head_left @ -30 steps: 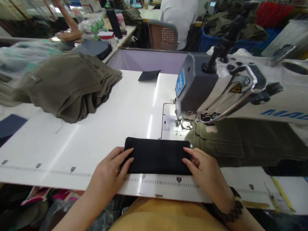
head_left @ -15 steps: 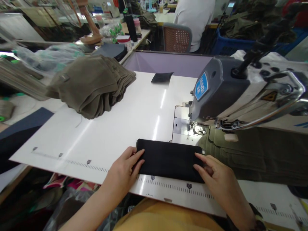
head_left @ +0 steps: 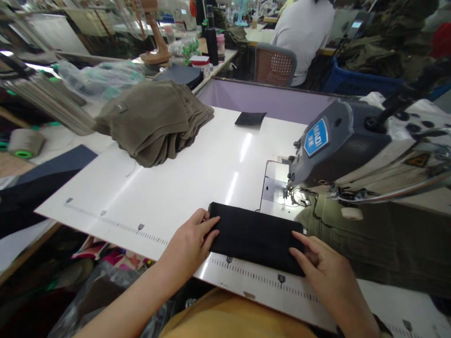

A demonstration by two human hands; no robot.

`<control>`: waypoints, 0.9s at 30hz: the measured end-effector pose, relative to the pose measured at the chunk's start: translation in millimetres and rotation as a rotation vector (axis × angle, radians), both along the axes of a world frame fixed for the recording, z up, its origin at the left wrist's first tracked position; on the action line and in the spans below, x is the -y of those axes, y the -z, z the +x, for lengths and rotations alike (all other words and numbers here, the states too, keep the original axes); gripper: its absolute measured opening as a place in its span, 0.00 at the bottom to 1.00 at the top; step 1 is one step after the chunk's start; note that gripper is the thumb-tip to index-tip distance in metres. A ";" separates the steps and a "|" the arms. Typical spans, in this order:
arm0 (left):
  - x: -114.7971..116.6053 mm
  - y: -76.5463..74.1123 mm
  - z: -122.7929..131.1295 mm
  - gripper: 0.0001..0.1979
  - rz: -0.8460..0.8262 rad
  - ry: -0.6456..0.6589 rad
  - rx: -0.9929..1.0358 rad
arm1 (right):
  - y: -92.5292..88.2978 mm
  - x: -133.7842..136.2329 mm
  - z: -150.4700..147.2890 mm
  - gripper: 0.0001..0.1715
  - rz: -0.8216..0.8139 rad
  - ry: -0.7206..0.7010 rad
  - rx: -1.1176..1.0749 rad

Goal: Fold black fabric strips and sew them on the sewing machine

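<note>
A folded black fabric piece [head_left: 255,237] lies flat near the front edge of the white sewing table [head_left: 190,188]. My left hand [head_left: 193,237] grips its left end, thumb and fingertips pressed on the cloth. At the opposite end my right hand [head_left: 322,263] pinches the fabric between thumb and fingers. Just beyond the cloth is the metal needle plate [head_left: 274,189] of the sewing machine [head_left: 334,145], whose lamp shines on the needle area. Olive fabric pieces [head_left: 355,239] lie under the machine arm, right of the black cloth.
A stack of olive fabric panels [head_left: 155,122] sits on the table's left side. A small black piece [head_left: 250,119] lies at the back. A thread cone [head_left: 25,143] is at far left. Beyond the table, a person in white [head_left: 305,37] sits near a blue crate [head_left: 362,80].
My view has turned slightly left, so the scene appears shifted to the right. Both hands keep their hold on the black fabric, which stays in about the same place on the table.
</note>
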State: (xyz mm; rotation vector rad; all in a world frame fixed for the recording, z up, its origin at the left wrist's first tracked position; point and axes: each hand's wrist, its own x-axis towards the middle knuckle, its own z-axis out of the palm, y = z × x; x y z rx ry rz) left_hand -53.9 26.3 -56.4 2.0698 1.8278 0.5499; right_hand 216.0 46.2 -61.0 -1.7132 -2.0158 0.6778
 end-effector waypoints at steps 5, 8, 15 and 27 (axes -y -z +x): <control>-3.6 -0.7 0.2 0.13 0.008 -0.005 -0.116 | -10.9 -6.1 -3.8 0.17 -0.008 -0.061 0.107; -6.4 -2.9 -1.0 0.12 0.138 0.048 -0.230 | -22.2 -9.6 -10.6 0.14 0.022 -0.081 0.292; -26.0 -19.3 9.1 0.16 0.097 0.589 -0.441 | -34.5 -9.1 -33.9 0.08 0.118 -0.108 0.633; -25.2 -2.2 55.7 0.19 0.235 0.513 -0.515 | -13.7 -5.5 -52.9 0.16 0.249 -0.460 0.335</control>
